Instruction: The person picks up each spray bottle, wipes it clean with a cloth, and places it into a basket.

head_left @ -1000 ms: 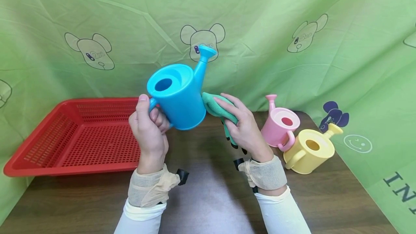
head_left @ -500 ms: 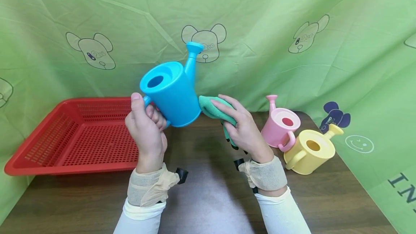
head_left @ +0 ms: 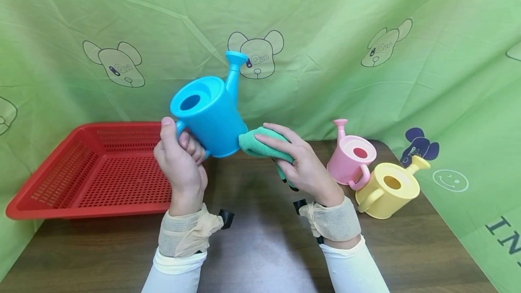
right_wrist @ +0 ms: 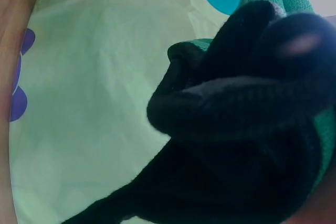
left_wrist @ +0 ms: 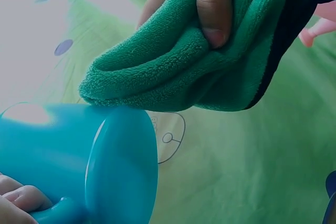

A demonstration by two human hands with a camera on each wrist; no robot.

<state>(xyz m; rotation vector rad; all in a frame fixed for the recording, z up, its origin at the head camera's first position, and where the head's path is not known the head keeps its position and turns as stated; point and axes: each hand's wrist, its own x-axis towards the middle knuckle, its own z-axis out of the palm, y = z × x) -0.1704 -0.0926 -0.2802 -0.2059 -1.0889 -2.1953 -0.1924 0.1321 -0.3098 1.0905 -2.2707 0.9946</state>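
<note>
My left hand [head_left: 181,164] grips the handle of a blue watering can [head_left: 213,121], held up off the table and tilted, its spout pointing up and back. Folded in my right hand [head_left: 303,159] is a green cloth [head_left: 262,141] with a dark edging, pinched between thumb and fingers. The cloth's tip presses at the can's side, low near the base. From the left wrist view, the green cloth [left_wrist: 157,61] lies against the blue wall [left_wrist: 47,135] close to the bottom rim. Dark folds of the cloth [right_wrist: 231,108] fill much of the right wrist view.
A red perforated basket [head_left: 122,177] stands at the left of the brown table [head_left: 260,248]. Pink [head_left: 350,159] and yellow [head_left: 386,191] watering cans stand upright at the right. A green printed curtain [head_left: 309,80] hangs behind.
The blue watering can has shifted left with my left hand. My right hand follows it left and slightly lower, so the cloth now sits nearer the can's base.
</note>
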